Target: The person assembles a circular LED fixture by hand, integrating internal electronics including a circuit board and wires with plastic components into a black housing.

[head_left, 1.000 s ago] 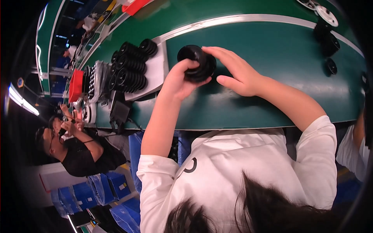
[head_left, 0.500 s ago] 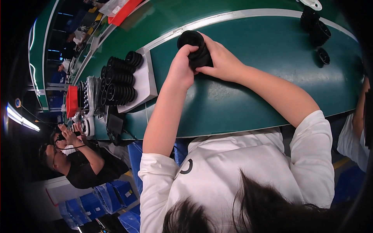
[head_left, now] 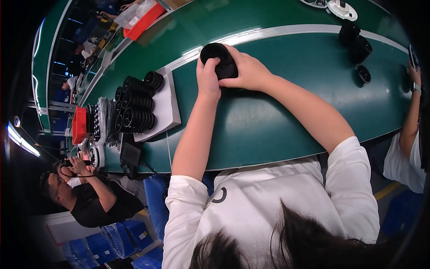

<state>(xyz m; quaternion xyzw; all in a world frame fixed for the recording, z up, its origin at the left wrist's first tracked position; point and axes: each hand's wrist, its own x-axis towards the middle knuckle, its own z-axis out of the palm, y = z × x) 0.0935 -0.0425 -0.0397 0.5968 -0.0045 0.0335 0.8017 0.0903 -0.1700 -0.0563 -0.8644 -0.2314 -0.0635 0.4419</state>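
A black round cylindrical part [head_left: 217, 57] rests on the green table [head_left: 277, 112] near its white stripe. My left hand [head_left: 207, 78] grips its near left side from below. My right hand [head_left: 247, 71] wraps around its right side, fingers curled over the rim. Both forearms stretch forward from my white sleeves across the green surface.
A white tray [head_left: 168, 107] at the left holds several stacked black ribbed rings [head_left: 134, 107]. More black parts [head_left: 356, 42] stand far right. A red bin [head_left: 79, 125] and a second red bin [head_left: 143, 20] sit at the left. One person in black sits lower left; another person's arm [head_left: 410, 121] reaches in at right.
My hands have closed in around the black part; the right hand, which lay open beside it, now grips it. The view has shifted so the part sits farther up.
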